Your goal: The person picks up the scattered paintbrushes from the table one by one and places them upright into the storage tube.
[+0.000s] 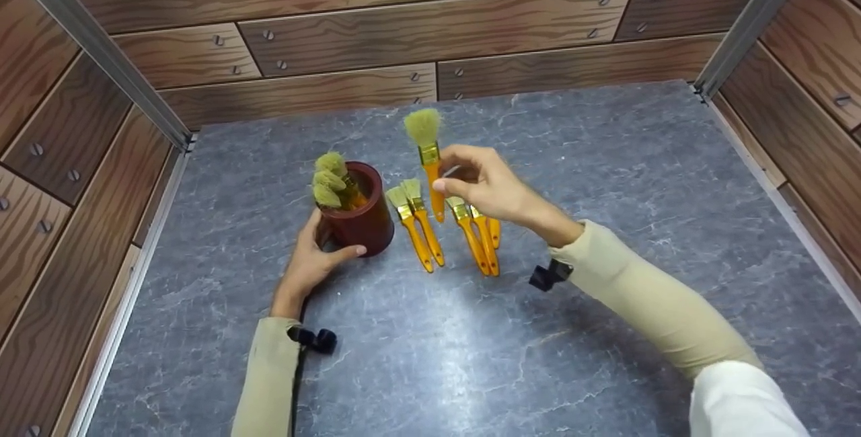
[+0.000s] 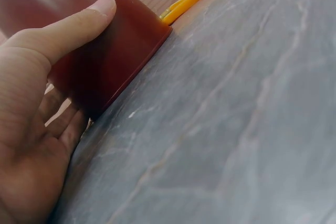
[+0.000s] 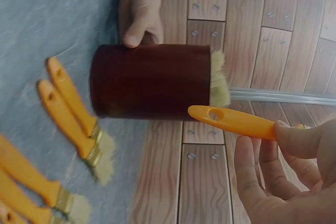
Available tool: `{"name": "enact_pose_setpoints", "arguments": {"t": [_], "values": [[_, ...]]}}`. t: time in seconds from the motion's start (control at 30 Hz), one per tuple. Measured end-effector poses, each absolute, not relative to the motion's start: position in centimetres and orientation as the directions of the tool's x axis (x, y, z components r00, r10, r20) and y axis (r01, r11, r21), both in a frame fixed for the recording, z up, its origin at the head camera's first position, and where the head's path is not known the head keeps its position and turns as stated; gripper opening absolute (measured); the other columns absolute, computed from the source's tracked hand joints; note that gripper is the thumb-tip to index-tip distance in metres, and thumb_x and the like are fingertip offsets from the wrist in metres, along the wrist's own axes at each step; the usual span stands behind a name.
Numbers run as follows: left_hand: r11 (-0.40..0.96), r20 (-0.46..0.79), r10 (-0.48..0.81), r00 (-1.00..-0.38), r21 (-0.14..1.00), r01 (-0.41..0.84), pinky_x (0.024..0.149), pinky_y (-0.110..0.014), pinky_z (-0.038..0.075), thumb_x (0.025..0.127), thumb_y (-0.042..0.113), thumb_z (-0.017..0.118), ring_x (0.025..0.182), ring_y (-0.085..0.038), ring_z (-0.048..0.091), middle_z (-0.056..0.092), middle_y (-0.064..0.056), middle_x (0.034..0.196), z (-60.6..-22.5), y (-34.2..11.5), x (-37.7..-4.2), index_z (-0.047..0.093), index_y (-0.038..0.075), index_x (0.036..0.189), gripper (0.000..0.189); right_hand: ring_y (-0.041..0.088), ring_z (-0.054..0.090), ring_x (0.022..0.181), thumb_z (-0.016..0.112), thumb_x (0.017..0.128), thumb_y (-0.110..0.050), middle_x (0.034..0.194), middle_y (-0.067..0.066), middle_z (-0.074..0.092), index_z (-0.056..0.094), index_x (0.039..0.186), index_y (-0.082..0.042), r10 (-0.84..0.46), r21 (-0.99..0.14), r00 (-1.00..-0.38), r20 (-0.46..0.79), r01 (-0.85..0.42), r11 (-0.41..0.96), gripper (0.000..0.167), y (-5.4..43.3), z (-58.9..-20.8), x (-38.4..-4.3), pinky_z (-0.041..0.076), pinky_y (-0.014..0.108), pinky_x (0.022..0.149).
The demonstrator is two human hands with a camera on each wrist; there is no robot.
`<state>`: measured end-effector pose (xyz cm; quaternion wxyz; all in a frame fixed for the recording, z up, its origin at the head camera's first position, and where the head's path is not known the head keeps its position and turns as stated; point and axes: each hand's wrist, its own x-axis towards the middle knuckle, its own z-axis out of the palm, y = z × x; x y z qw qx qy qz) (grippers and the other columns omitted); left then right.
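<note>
A dark red cup (image 1: 363, 228) stands upright on the table, with several bristle-up paintbrushes (image 1: 329, 181) leaning inside it. My left hand (image 1: 313, 255) holds the cup low on its near left side; in the left wrist view the thumb (image 2: 86, 24) lies along the wall. Between thumb and fingers, my right hand (image 1: 494, 185) pinches a paintbrush (image 1: 436, 181) by its orange handle, bristles up, above the table and right of the cup. Two paintbrushes (image 1: 418, 232) lie side by side under it, and more paintbrushes (image 1: 479, 242) lie below my right hand, partly hidden by it.
The grey marbled table (image 1: 457, 356) is bounded by wood-patterned panels (image 1: 377, 33) at the back and on both sides. Metal posts (image 1: 107, 54) rise at the back corners. A small black camera mount (image 1: 313, 339) sits on each wrist.
</note>
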<state>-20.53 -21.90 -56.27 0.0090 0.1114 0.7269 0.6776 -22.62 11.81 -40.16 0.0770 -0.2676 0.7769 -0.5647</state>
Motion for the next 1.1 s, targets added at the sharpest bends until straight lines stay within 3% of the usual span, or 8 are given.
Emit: {"name": "enact_pose_setpoints", "arguments": {"t": [0.33,0.8,1.1], "values": [[0.070,0.143,0.171,-0.975,0.985,0.156,0.121,-0.036,0.046,0.082,0.010,0.095,0.147,-0.021,0.053,0.056,0.000,0.158,-56.3,-22.0,-20.6,0.038,0.033,0.165,0.103,0.026,0.074,0.090,0.071,0.102,-0.004,0.106,0.017,0.076,0.071,0.119,0.005,-0.539,-0.897,-0.794,0.281,-0.417,0.147,0.019,9.0,-39.2,-23.4,0.061,0.030,0.080],[0.047,0.127,0.182,-0.975,0.989,0.137,0.120,-0.036,0.047,0.084,0.009,0.093,0.145,-0.022,0.055,0.057,0.000,0.157,-56.4,-21.8,-20.7,0.038,0.033,0.165,0.101,0.029,0.075,0.101,0.070,0.103,-0.004,0.114,0.022,0.074,0.070,0.122,0.005,-0.554,-0.878,-0.736,0.388,-0.477,0.020,0.021,5.1,-39.3,-24.1,0.063,0.044,0.089],[0.050,0.121,0.176,-0.977,0.990,0.131,0.118,-0.036,0.048,0.082,0.012,0.095,0.143,-0.021,0.056,0.058,0.001,0.156,-56.4,-22.0,-20.7,0.041,0.034,0.163,0.100,0.025,0.075,0.097,0.074,0.101,-0.008,0.111,0.017,0.076,0.073,0.120,0.001,-0.504,-0.876,-0.770,0.391,-0.479,0.052,0.022,3.2,-39.6,-25.4,0.063,0.036,0.087]]}}
